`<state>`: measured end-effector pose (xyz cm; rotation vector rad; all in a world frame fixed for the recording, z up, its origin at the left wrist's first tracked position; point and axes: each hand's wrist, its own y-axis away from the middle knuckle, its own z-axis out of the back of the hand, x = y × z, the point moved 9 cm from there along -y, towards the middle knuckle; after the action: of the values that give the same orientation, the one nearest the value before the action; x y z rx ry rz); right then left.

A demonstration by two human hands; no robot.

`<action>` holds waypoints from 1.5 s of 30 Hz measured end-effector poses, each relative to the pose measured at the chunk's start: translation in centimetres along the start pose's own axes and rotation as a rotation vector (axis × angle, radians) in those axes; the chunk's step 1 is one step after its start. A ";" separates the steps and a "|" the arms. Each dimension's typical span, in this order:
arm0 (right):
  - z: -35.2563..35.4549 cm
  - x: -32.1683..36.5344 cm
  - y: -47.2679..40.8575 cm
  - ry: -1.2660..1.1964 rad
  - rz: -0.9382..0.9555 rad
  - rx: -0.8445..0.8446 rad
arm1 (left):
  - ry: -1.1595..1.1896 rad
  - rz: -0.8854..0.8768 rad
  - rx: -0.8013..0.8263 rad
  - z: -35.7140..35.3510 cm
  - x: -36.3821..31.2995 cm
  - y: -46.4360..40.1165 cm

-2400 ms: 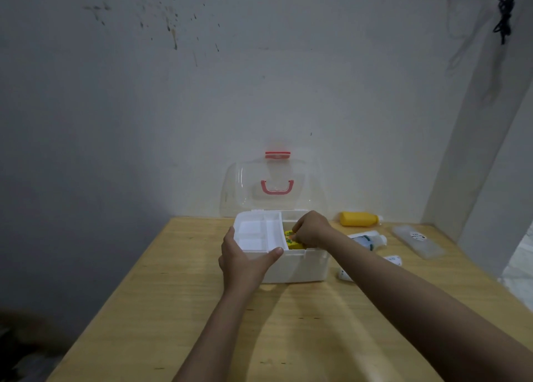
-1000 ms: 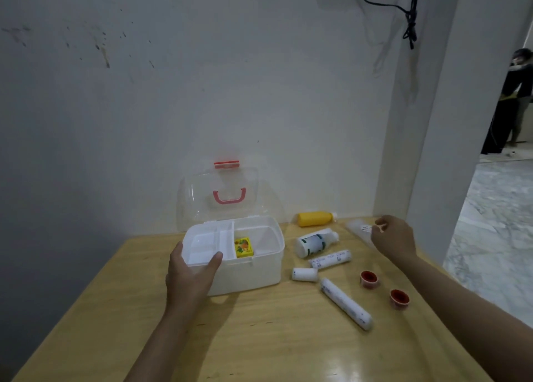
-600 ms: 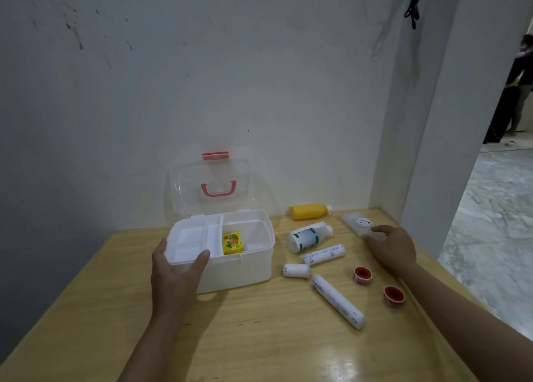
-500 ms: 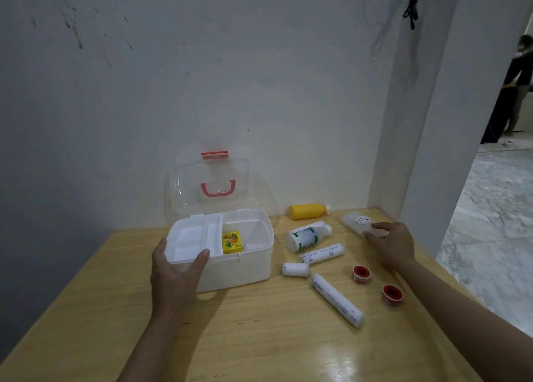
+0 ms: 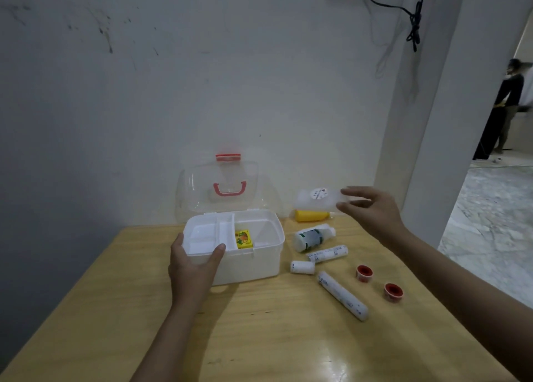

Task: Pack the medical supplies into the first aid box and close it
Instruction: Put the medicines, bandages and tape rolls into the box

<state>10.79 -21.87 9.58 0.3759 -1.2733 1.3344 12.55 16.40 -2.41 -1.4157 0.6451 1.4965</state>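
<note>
The first aid box (image 5: 235, 249) sits near the desk's back edge, toward the middle, its clear lid (image 5: 222, 188) swung up against the wall and a small yellow packet (image 5: 244, 239) already lying in the open compartment beside the divided tray. The left hand (image 5: 193, 269) clasps the box's front left corner, thumb over the rim and fingers on the front wall, steadying it. The right hand (image 5: 372, 211) is raised above the desk's back right part, thumb and fingers pinching one end of a flat translucent case (image 5: 320, 200) with a round label — the item in hand, judged to be on its way to the box. Still on the desk (image 5: 259, 338), right of the box: a yellow bottle (image 5: 311, 216) by the back edge, a white bottle (image 5: 311, 239), three bandage rolls of differing length (image 5: 341, 299), and two red-centred tape rolls (image 5: 393, 291) toward the right edge. So packing is barely begun. The next move calls for carrying the case leftward over the rim and laying it flat in the large compartment — it looks long, so it may need to go in lengthwise.
</note>
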 end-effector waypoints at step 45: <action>-25.1 -0.4 0.8 0.186 -0.354 0.547 | -0.041 -0.026 0.008 0.1 1.5 -0.6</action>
<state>21.69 -1.38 0.12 0.7981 -0.6330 1.3559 13.23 17.11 -3.68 -1.3788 0.6048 1.4968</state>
